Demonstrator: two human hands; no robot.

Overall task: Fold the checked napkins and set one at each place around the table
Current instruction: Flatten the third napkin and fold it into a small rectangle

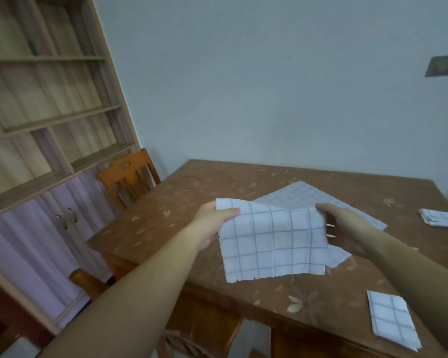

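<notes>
The held napkin (273, 241) hangs above the counter (197, 202), long axis running from the left hand (212, 223) to the right hand (344, 228), each grip pinched shut on an upper corner, both hands equally near it. I count four checked napkins: this one, an unfolded napkin (303, 195) flat just behind it, a folded napkin (391, 321) on the counter's near edge, and another folded one (440, 218) at its right side.

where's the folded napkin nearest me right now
In the head view, the folded napkin lies on the table's near right edge, right of the napkin being held up.
</notes>
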